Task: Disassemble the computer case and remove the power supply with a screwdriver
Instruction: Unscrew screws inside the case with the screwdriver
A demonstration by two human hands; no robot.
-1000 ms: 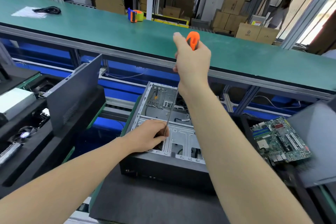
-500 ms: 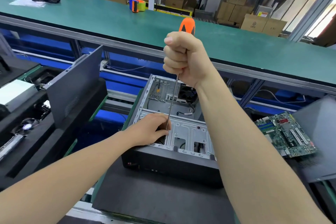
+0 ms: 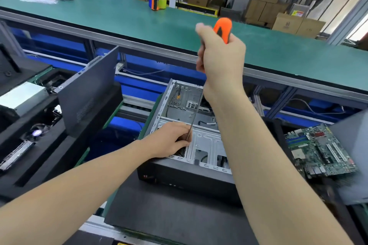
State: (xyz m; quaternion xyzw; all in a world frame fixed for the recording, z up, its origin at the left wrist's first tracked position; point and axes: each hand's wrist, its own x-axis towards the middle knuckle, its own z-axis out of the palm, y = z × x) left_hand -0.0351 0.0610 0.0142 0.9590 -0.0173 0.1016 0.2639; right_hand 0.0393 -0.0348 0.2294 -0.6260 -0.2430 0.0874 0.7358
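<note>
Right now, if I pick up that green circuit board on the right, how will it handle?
Likely stiff and light: the circuit board is a thin flat panel. Probably fragile, with exposed slots and chips; hold its edges.

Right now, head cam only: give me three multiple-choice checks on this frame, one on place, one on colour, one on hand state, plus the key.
1. Where does the loose motherboard lie relative to the open computer case? A: to its right. B: to its left. C: inside it.
2. What colour is the screwdriver handle? A: blue. B: orange with black. C: yellow.
3. What is the left hand doing? A: resting flat on the bench. B: pinching the screwdriver shaft low at the case. C: holding a cable.

Key:
1 A, the board lies outside the case, to its right.
2 B, orange shows above the right hand gripping it.
3 B, its fingertips close on the thin shaft.
</note>
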